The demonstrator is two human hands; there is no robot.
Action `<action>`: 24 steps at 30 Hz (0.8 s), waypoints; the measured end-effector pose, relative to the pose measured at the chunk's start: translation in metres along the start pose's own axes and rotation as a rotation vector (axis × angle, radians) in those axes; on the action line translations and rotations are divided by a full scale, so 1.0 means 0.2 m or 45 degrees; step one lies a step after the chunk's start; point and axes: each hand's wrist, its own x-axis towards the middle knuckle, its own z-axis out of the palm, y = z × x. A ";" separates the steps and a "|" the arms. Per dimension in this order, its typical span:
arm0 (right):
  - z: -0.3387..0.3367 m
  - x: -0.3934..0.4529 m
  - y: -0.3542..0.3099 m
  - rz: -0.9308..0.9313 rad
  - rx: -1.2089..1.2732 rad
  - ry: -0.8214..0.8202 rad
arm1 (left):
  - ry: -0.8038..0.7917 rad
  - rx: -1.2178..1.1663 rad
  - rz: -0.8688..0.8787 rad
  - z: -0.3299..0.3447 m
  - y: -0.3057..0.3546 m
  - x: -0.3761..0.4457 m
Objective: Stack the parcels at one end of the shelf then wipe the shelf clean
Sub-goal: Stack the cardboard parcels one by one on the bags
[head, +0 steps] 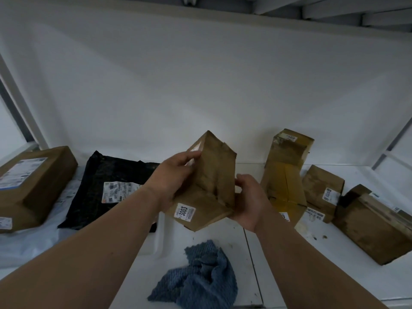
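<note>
**Stacking barely begun, wiping not started**

You have one box (pixel 209 181) lifted between both hands: your left hand (pixel 176 175) grips its left face, fingers curled over the edge, and your right hand (pixel 249 199) cups its lower right corner. Parcels lie spread to both sides of your hands: a black bag (pixel 107 186) to the left, cartons (pixel 285 175) to the right. The cloth (pixel 200 277) lies unused below your wrists on the shelf (pixel 289 264). The outermost parcels are cut off by the frame.

both hands (pixel 176 175) holding brown box (pixel 211 181), blue cloth (pixel 200 277) below
</note>
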 end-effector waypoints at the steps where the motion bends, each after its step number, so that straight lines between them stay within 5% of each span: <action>1: 0.00 0.00 0.00 0.004 0.026 -0.040 | -0.023 0.098 -0.033 0.00 0.00 -0.01; 5: 0.00 0.00 0.00 -0.014 -0.009 -0.056 | 0.110 0.458 -0.104 0.00 -0.06 0.04; 15: 0.01 0.03 0.01 -0.123 -0.471 0.275 | 0.287 -0.106 -0.217 -0.08 -0.07 0.06; 24: 0.07 0.02 0.01 -0.012 -0.311 0.082 | 0.185 -0.118 -0.194 -0.11 -0.05 0.05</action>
